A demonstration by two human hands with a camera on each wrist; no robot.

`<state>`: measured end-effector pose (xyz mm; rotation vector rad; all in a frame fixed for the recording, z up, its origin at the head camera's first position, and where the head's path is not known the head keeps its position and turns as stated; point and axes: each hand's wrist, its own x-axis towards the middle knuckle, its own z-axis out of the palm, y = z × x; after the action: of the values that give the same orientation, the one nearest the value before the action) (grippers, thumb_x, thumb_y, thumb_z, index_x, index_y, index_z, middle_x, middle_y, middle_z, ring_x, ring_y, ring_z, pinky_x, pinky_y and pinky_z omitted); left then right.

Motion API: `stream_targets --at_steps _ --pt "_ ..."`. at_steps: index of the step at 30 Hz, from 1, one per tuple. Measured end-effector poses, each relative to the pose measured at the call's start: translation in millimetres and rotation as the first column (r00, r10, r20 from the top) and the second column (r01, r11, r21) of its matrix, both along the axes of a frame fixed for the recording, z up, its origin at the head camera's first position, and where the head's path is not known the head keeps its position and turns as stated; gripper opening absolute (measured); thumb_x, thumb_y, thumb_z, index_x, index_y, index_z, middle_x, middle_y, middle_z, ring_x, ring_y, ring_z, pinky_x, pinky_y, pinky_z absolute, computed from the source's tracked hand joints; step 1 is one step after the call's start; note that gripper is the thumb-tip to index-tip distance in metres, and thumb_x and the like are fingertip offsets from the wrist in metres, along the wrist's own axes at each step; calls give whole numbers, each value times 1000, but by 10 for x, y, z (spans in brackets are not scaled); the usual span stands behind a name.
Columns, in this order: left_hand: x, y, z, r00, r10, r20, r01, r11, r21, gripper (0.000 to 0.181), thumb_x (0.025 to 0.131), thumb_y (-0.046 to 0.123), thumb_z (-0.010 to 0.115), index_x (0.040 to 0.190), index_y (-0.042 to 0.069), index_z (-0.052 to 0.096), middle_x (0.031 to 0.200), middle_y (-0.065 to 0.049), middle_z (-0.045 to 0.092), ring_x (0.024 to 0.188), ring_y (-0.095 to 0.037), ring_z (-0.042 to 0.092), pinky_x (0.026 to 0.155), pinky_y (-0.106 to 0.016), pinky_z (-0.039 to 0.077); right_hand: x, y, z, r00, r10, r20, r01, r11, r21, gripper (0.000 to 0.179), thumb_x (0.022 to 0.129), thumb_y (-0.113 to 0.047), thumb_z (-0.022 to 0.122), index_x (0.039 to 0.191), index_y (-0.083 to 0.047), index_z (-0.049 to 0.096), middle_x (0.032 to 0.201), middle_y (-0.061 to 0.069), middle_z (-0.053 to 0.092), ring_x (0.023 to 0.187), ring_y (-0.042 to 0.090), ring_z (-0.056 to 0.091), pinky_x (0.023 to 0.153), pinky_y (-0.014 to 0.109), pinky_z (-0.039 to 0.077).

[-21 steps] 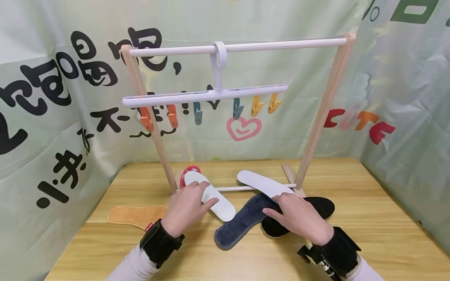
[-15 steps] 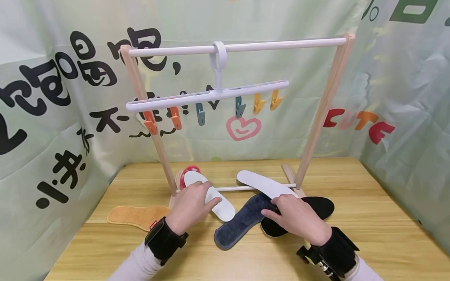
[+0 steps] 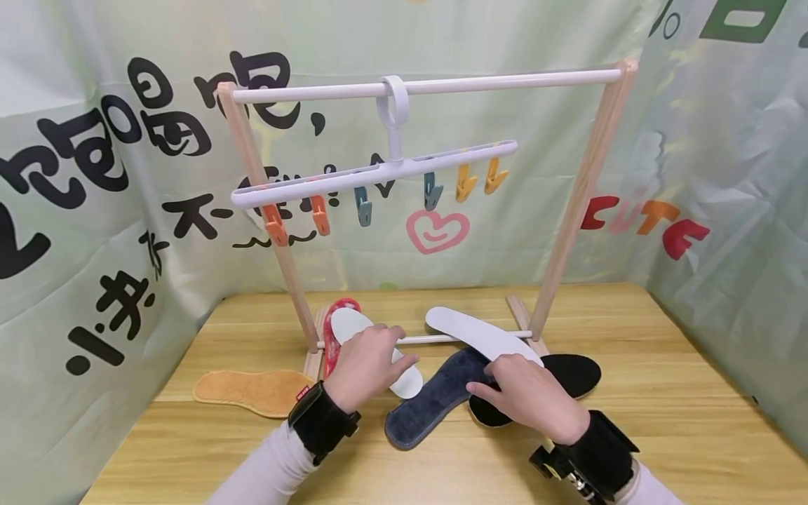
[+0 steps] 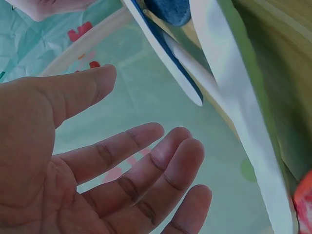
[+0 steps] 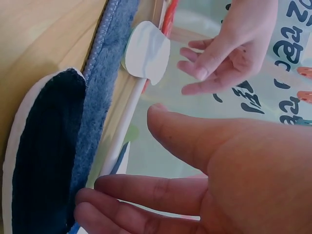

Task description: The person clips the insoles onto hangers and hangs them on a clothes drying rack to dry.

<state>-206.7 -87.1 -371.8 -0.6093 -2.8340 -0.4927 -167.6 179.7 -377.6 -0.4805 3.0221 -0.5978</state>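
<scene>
In the head view my left hand (image 3: pixel 369 365) hovers over a white insole (image 3: pixel 350 325), hiding its middle. The left wrist view shows that hand's fingers spread and loosely bent with nothing between them, and a green underside on that insole. My right hand (image 3: pixel 530 393) is near the front end of another white insole (image 3: pixel 476 332), which has a blue underside. Its thumb and fingers stand apart in the right wrist view, holding nothing; whether the fingertips touch the insole I cannot tell. Below lie a dark blue fuzzy insole (image 3: pixel 419 414) and black insoles (image 3: pixel 574 373).
A wooden rack with a white top bar (image 3: pixel 505 82) carries a white hanger (image 3: pixel 394 168) with several orange, blue-grey and yellow clips. An orange insole (image 3: pixel 252 393) lies at left; a red patterned insole (image 3: pixel 329 351) lies by the rack's left foot. Printed cloth hangs behind.
My left hand has moved right across the white insole, uncovering more of the red and orange insoles. The right hand shifted slightly left. The hanger has turned, its left end lower and right end higher.
</scene>
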Motion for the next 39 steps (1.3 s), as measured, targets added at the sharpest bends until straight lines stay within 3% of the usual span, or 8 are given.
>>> stream_targets --at_steps 10,17,26,39 --pt "-55 206 -50 999 -27 19 27 1000 -6 34 95 40 82 109 10 80 95 -7 78 79 -25 74 61 -39 57 -1 -24 -70 1000 12 3 -12 1000 0 55 97 -35 81 59 -24 42 57 -10 27 49 7 29 53 23 20" --pt "-87 324 -115 999 -28 44 29 999 -14 32 95 42 82 110 13 82 99 -5 79 87 -24 75 61 -39 58 6 -54 -92 1000 13 -1 -13 1000 -11 58 96 -34 81 58 -26 39 55 -11 26 48 6 27 52 23 18" --pt "-152 441 -198 997 -38 65 38 999 -1 29 96 40 82 100 11 82 84 0 73 73 -17 67 54 -32 47 -3 -54 -130 1000 16 -20 -16 1000 -13 59 95 -33 83 56 -25 38 54 -11 25 47 5 27 51 23 18" --pt "-215 521 -333 997 -44 57 45 999 -30 28 93 40 84 89 13 78 85 0 74 70 -16 67 56 -32 49 -25 -42 -165 999 31 -32 -31 999 -7 60 94 -33 84 56 -24 38 54 -12 25 46 5 27 51 23 17"
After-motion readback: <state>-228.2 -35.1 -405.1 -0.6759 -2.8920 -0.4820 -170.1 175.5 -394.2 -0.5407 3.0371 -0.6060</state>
